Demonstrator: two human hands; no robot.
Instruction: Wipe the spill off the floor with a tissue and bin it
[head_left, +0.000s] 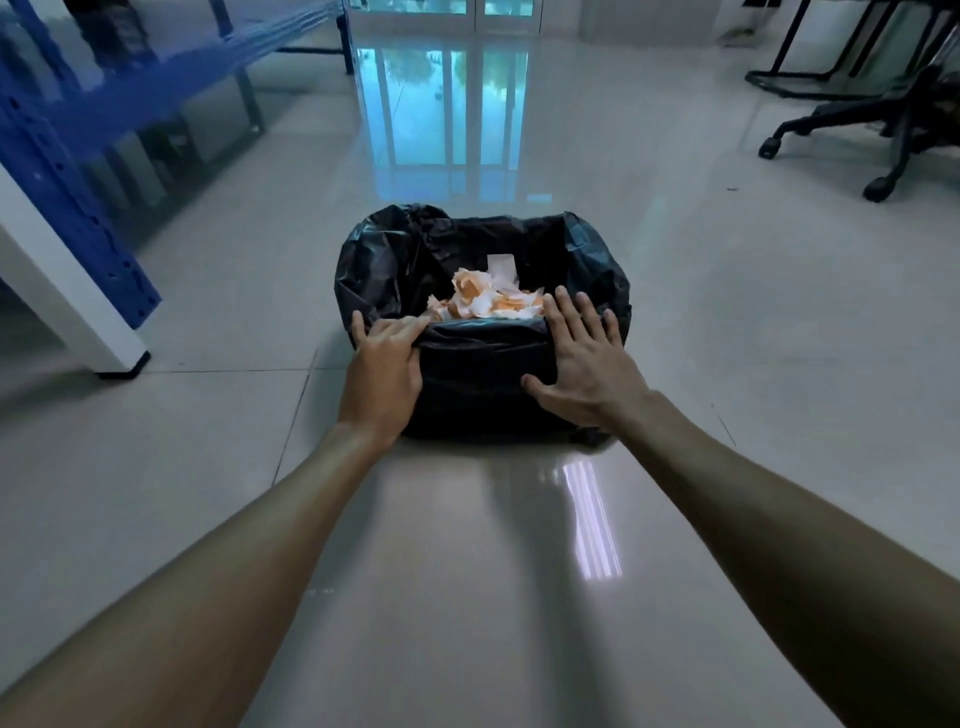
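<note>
The fingers of the left hand curl over the near rim of the bin and grasp its black bag there. The right hand lies flat and spread on the same rim, holding nothing. Inside the bin are crumpled tissues with orange stains. The floor near the bin looks clean and shiny; I see no spill. I judge the wiping and the binning are done, and little is left.
</note>
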